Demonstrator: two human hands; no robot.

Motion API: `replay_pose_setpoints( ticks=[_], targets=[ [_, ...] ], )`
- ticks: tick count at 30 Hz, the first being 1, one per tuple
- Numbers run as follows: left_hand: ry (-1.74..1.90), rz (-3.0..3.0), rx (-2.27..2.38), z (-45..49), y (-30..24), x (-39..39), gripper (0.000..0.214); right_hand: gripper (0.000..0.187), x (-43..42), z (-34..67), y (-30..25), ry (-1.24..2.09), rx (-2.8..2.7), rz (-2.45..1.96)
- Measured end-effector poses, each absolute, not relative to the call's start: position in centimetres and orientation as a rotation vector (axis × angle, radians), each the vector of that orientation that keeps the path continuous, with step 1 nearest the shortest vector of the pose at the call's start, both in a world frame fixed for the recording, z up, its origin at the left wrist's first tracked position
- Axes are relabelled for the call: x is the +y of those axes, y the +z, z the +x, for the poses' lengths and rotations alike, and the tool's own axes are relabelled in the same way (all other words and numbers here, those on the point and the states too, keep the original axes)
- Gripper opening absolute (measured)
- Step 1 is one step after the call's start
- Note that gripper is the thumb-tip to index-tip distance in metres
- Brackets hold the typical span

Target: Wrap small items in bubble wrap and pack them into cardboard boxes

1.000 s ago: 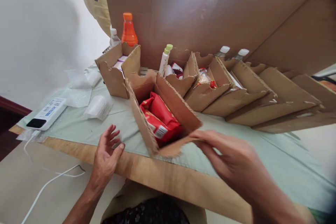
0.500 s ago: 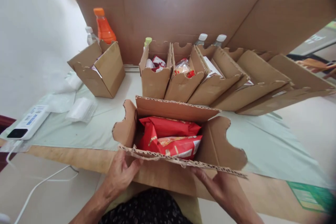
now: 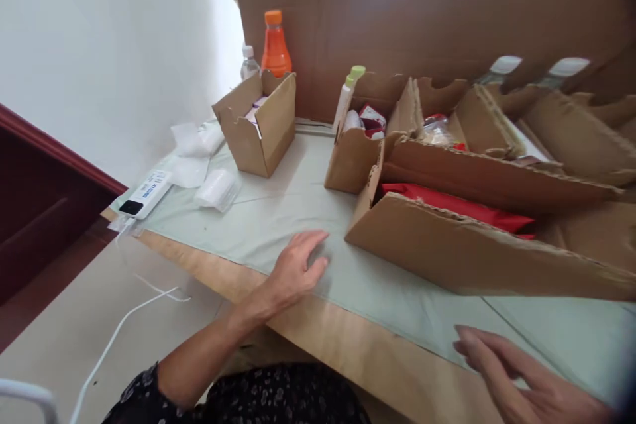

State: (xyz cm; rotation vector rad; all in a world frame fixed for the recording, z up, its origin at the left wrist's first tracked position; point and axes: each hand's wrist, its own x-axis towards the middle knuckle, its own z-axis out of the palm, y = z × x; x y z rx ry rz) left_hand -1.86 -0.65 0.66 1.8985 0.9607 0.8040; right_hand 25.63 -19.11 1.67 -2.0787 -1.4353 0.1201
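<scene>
My left hand (image 3: 297, 266) lies flat and open on the pale green cloth (image 3: 278, 218) near the table's front edge, holding nothing. Just to its right stands a cardboard box (image 3: 447, 252) with red snack packets (image 3: 457, 207) inside; the hand does not touch it. My right hand (image 3: 517, 371) hovers open at the lower right, fingers stretched out over the cloth, apart from the box.
Behind stand more cardboard boxes (image 3: 355, 156) with small items, and a separate box (image 3: 258, 122) at the left. An orange bottle (image 3: 275, 45) and a clear bottle (image 3: 249, 61) stand by the tall cardboard backing. A white device (image 3: 146, 193) with a cable and plastic wrappers (image 3: 216, 189) lie at the left.
Both hands have let go of the box with red packets. It now stands further right on the cloth, and the view has swung left.
</scene>
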Motion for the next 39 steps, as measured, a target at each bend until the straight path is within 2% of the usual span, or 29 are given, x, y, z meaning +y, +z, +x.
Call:
replay_pose_setpoints(
  ticks=[2, 7, 8, 11, 12, 16, 18, 21, 25, 32, 36, 39],
  targets=[
    [0.847, 1.919, 1.022, -4.7, 0.2, -2.4, 0.038, 0.031, -16.2, 22.0, 2.4, 0.173, -1.646, -1.883],
    [1.01, 2.036, 0.913, -7.3, -1.7, -6.0, 0.036, 0.024, -2.3, 9.9, 5.6, 0.205, -2.217, -1.344],
    [1.049, 2.08, 0.857, -7.2, -2.0, -6.3, 0.035, 0.027, 0.6, 7.2, 6.0, 0.179, -2.313, -1.29],
    [1.177, 2.151, 0.768, -6.7, -2.7, -6.6, 0.036, 0.066, 8.5, 0.1, 6.0, 0.091, -2.539, -1.099],
    [1.207, 2.148, 0.762, -6.6, -2.9, -6.7, 0.038, 0.069, 10.7, -1.7, 5.8, 0.095, -2.579, -1.086],
    [1.32, 2.091, 0.816, -7.1, -3.9, -7.1, 0.044, 0.038, 15.6, -4.4, 4.5, 0.245, -2.583, -1.266],
    [1.408, 1.949, 0.953, -7.8, -4.2, -7.4, 0.056, 0.028, 14.8, -3.0, 4.4, 0.277, -2.507, -1.396],
    [1.487, 1.551, 1.143, -8.7, -3.8, -7.0, 0.076, 0.029, 9.7, 1.5, 4.9, 0.319, -2.345, -1.523],
    [1.404, 1.136, 1.061, -8.8, -2.0, -5.9, 0.082, 0.029, -0.6, 7.7, 5.4, 0.623, -1.927, -1.482],
    [0.86, 0.786, 0.787, -4.3, 0.1, -8.8, 0.066, 0.036, -13.2, 11.9, 4.1, 1.055, -1.528, -1.414],
    [0.707, 0.748, 0.761, -2.3, 1.3, -8.6, 0.048, 0.037, -16.0, 13.7, 2.7, 1.137, -1.051, -1.311],
    [0.657, 0.907, 0.83, -2.0, 1.7, -6.8, 0.038, 0.032, -16.9, 15.5, 2.2, 1.068, -0.66, -1.15]
  ],
)
